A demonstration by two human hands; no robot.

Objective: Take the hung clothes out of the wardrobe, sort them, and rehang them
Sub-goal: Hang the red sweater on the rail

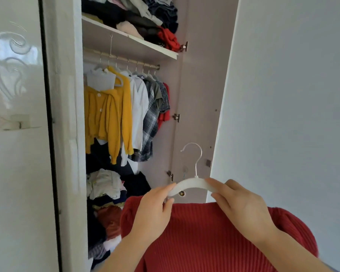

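Both hands, left (154, 209) and right (241, 203), grip white hanger (192, 183) above red ribbed sweater (214, 236); wardrobe (196, 95) open.

Shelf (155, 48) under heaped clothes (141, 18).

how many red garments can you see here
3, maybe more hidden. A red ribbed sweater in front on the white hanger, a red top at the rail's right end, and a crumpled red garment on the upper shelf.
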